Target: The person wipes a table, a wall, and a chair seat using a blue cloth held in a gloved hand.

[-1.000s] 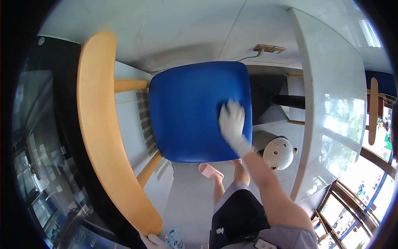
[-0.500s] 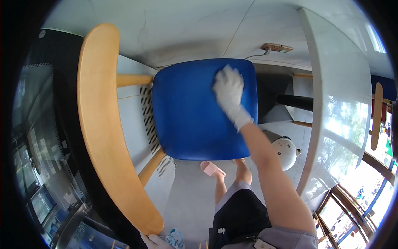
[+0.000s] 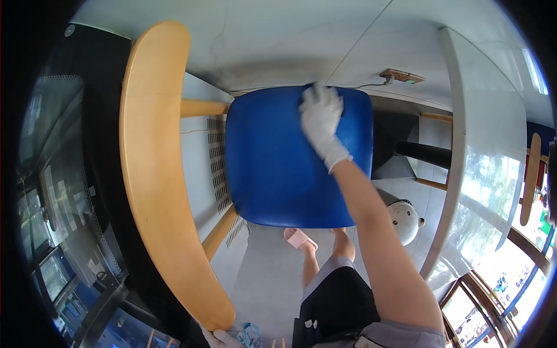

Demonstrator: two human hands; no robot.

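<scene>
My right hand [image 3: 322, 119], in a white glove, presses down on the far part of a blue chair seat [image 3: 278, 174]. Its fingers are curled and slightly blurred over what looks like a dark blue cloth [image 3: 302, 100], little of which shows beside them. To the left of the seat, pale wooden rods join it to the curved wooden backrest [image 3: 154, 151]. At the bottom edge, part of my left hand [image 3: 225, 338], also white-gloved, appears by the near end of the backrest. A blue-and-white patterned cloth [image 3: 249, 334] is next to it; most of this hand is hidden.
A glossy white tabletop [image 3: 487, 145] rises on the right, with a black leg [image 3: 426, 154] below. A white round-headed bin with an animal face [image 3: 406, 221] stands on the floor. Behind the seat are a wall socket [image 3: 401, 76] and cable. Dark glass panels [image 3: 64, 174] line the left.
My right hand has moved slightly toward the seat's far edge, its fingers now reaching that rim. The whole view has shifted a little, so the chair and table appear farther right.
</scene>
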